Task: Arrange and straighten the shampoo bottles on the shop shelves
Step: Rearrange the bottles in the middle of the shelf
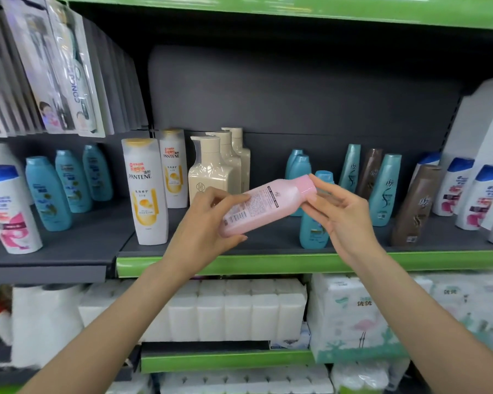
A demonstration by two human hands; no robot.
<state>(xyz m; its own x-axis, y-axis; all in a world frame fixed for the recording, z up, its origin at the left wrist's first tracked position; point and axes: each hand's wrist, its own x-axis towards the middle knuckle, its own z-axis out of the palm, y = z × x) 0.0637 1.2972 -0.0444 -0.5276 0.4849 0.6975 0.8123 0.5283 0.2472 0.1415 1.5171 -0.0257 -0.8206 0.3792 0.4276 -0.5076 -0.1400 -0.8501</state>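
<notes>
Shop shelf point(268, 250) behind, both hands tilt a pink shampoo bottle point(268, 206): left hand point(211, 223) wraps its base, right hand point(339, 211) pinches its cap, probably to reseat it.

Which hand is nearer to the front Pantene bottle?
Left. The left hand holds the base of the pink bottle just right of the front Pantene bottle. The right hand holds the cap end, farther right.
</notes>
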